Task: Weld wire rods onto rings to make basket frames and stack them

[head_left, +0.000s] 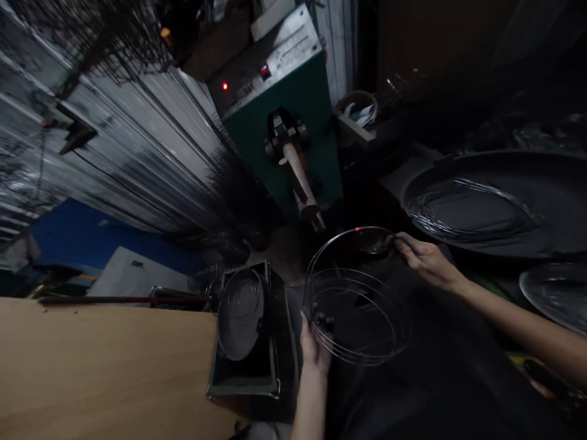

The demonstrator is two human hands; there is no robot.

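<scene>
Several thin metal wire rings (358, 357) hang in front of my body. My left hand (314, 345) is closed round their left side, its fingertips dark. With a pinch, my right hand (424, 261) grips the upper right of one raised wire ring (328, 242). A small spot on top of that ring glows red. Just beyond the rings stands a green machine (293, 122) with a clamp-like arm (298, 174) pointing down toward me. The ring is apart from the arm. What my right fingertips press on is partly dark.
At right, a large dark round tray (559, 226) holds a bundle of wire rings (477, 211); a glassy-looking round dish (554, 293) sits below it. To the left are a metal-framed box (243, 390) bearing an oval dark pan (236, 330), a wooden board (114, 366) and a blue panel (73, 235).
</scene>
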